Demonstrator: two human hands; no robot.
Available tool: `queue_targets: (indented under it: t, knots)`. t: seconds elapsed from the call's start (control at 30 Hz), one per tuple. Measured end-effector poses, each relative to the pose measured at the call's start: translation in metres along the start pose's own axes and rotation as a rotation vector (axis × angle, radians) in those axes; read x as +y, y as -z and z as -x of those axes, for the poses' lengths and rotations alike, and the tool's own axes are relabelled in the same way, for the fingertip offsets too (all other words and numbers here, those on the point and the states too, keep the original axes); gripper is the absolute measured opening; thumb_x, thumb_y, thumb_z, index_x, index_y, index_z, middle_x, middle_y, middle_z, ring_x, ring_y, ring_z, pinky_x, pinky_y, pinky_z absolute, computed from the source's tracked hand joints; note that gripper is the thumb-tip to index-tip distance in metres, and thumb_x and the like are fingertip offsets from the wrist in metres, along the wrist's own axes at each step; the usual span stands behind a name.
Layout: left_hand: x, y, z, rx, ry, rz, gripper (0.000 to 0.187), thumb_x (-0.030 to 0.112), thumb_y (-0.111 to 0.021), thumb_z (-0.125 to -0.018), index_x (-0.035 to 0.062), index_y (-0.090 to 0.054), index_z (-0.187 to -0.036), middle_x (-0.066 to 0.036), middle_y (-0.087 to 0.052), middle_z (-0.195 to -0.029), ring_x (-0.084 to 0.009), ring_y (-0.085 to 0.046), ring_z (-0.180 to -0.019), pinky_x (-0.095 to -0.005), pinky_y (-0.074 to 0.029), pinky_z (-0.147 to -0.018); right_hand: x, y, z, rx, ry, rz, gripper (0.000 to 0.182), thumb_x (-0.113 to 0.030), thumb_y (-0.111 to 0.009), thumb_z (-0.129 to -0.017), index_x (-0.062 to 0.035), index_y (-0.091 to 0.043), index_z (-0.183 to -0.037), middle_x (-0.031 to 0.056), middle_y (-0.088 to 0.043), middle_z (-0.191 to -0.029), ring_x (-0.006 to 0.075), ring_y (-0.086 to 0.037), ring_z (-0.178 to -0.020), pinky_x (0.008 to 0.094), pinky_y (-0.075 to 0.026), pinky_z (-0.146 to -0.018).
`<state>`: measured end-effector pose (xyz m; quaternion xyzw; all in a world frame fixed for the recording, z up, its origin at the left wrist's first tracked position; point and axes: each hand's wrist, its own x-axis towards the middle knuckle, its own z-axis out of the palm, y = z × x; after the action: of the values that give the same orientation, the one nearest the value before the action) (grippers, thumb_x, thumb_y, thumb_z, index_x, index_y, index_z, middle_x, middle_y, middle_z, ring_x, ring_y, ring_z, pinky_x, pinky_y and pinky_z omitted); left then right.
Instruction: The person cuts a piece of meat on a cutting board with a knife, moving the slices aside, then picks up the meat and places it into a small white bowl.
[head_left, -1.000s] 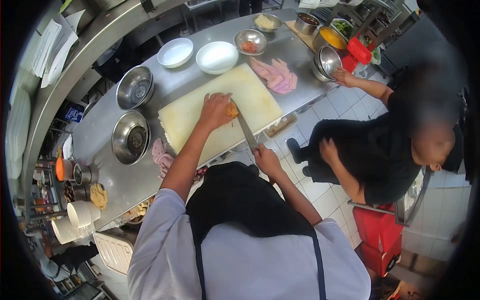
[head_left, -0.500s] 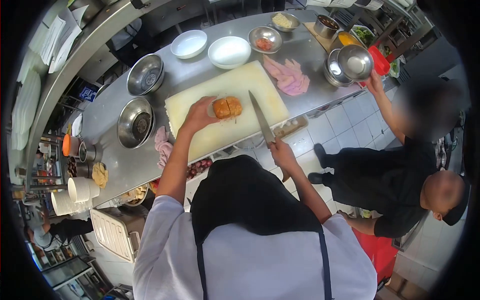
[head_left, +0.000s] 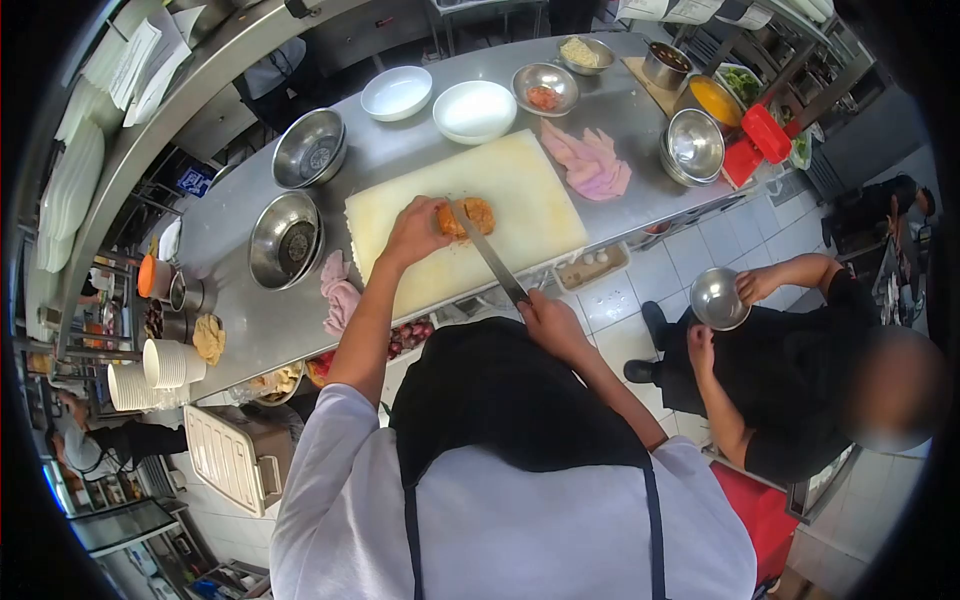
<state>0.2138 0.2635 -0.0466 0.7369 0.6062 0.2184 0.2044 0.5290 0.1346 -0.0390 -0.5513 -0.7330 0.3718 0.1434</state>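
Observation:
A golden-brown, bread-like block [head_left: 478, 215] sits on the white cutting board [head_left: 400, 195], with a cut across it. My left hand [head_left: 418, 232] grips the block at its left end, fingers curled round the side. In my right hand [head_left: 553, 322] is the handle of a long kitchen knife [head_left: 492, 257]. Its blade slants up and left, and the tip end lies at the cut in the block. How deep the blade reaches is not visible. Some crumbs lie on the board near the block.
Behind the board stand white bowls [head_left: 474, 112] and a metal bowl with reddish food [head_left: 545, 90]. Pink cloths [head_left: 590, 162] [head_left: 340, 291] flank the board. Metal bowls [head_left: 284, 240] stand to the left. At right, a co-worker in black holds a metal bowl [head_left: 720, 298].
My right hand has brought the knife left, from beside the block onto its cut. My left hand stays on the block. The co-worker has drawn a metal bowl away from the counter.

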Motion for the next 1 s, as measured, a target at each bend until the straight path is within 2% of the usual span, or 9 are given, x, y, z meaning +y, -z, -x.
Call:
queue_targets:
  t: [0.07,0.17,0.27,0.37,0.47,0.57,0.67,0.77,1.0]
  knots:
    - [-0.012,0.002,0.003,0.014,-0.004,0.071,0.074,0.025,-0.092,-0.070,0.0072,-0.065,-0.137,-0.015,-0.064,-0.131,-0.0345,-0.061,-0.125,-0.0441,-0.048,-0.111,0.001,-0.006,0.002,0.033,-0.005,-0.005,0.028,-0.028,-0.057,-0.107,-0.0004,-0.057,-0.105,0.0291,-0.071,-0.091,0.0516,-0.067,-0.091,0.0620,-0.049,-0.079]
    - [-0.028,0.013,0.024,0.040,0.046,-0.029,0.077,0.023,-0.092,-0.069,0.0083,-0.062,-0.139,-0.016,-0.063,-0.136,-0.0359,-0.058,-0.130,-0.0448,-0.045,-0.115,-0.006,-0.011,0.009,0.112,0.003,-0.007,0.024,-0.025,-0.057,-0.106,-0.0013,-0.057,-0.103,0.0282,-0.071,-0.084,0.0510,-0.068,-0.084,0.0620,-0.051,-0.075]
    - [-0.039,0.026,0.039,0.091,-0.114,-0.038,0.077,0.018,-0.089,-0.071,0.0092,-0.060,-0.142,-0.016,-0.061,-0.142,-0.0375,-0.055,-0.135,-0.0455,-0.044,-0.117,-0.018,-0.023,0.013,0.157,-0.010,-0.004,0.022,-0.023,-0.058,-0.105,-0.0010,-0.056,-0.102,0.0275,-0.071,-0.081,0.0504,-0.069,-0.080,0.0615,-0.052,-0.073]
    - [-0.048,0.038,0.024,-0.014,-0.335,-0.084,0.070,0.014,-0.084,-0.074,0.0084,-0.062,-0.140,-0.018,-0.061,-0.146,-0.0379,-0.054,-0.139,-0.0442,-0.043,-0.118,-0.039,-0.032,0.016,0.191,-0.035,0.000,0.022,-0.022,-0.059,-0.105,-0.0001,-0.056,-0.103,0.0269,-0.071,-0.080,0.0499,-0.069,-0.080,0.0609,-0.053,-0.073]
    - [-0.068,0.025,-0.002,-0.084,-0.531,-0.096,0.062,0.011,-0.081,-0.076,0.0076,-0.066,-0.136,-0.018,-0.065,-0.137,-0.0378,-0.058,-0.133,-0.0445,-0.047,-0.113,-0.063,-0.041,0.015,0.211,-0.093,-0.010,0.024,-0.025,-0.060,-0.105,-0.0012,-0.058,-0.104,0.0262,-0.071,-0.080,0.0499,-0.069,-0.080,0.0611,-0.051,-0.071]
    - [-0.051,0.035,-0.008,-0.303,-0.293,-0.094,0.060,0.011,-0.083,-0.074,0.0041,-0.069,-0.132,-0.018,-0.068,-0.127,-0.0374,-0.065,-0.122,-0.0447,-0.052,-0.106,-0.086,-0.049,0.011,0.241,-0.107,0.037,0.023,-0.023,-0.060,-0.104,0.0001,-0.057,-0.103,0.0270,-0.070,-0.078,0.0491,-0.069,-0.077,0.0601,-0.053,-0.070]
    - [-0.035,0.037,0.011,-0.215,-0.068,-0.239,0.056,0.017,-0.085,-0.075,0.0035,-0.071,-0.127,-0.015,-0.069,-0.117,-0.0360,-0.067,-0.112,-0.0461,-0.054,-0.097,-0.109,-0.056,0.006,0.255,-0.103,0.132,0.021,-0.020,-0.060,-0.103,0.0012,-0.056,-0.101,0.0277,-0.070,-0.074,0.0483,-0.070,-0.072,0.0590,-0.056,-0.068]
    - [-0.042,0.021,0.033,0.055,-0.108,-0.097,0.057,0.022,-0.088,-0.074,0.0033,-0.071,-0.125,-0.014,-0.070,-0.117,-0.0355,-0.067,-0.112,-0.0460,-0.055,-0.097,-0.123,-0.071,0.001,0.244,-0.095,0.203,0.019,-0.018,-0.059,-0.102,0.0010,-0.056,-0.101,0.0273,-0.069,-0.073,0.0475,-0.070,-0.069,0.0581,-0.057,-0.067]
    - [-0.056,0.010,0.043,0.156,-0.104,0.053,0.050,0.023,-0.090,-0.073,0.0057,-0.071,-0.116,-0.012,-0.068,-0.113,-0.0337,-0.066,-0.109,-0.0449,-0.056,-0.093,-0.138,-0.099,0.006,0.185,-0.177,0.307,0.015,-0.014,-0.057,-0.099,0.0013,-0.056,-0.100,0.0253,-0.071,-0.072,0.0439,-0.073,-0.068,0.0547,-0.059,-0.064]
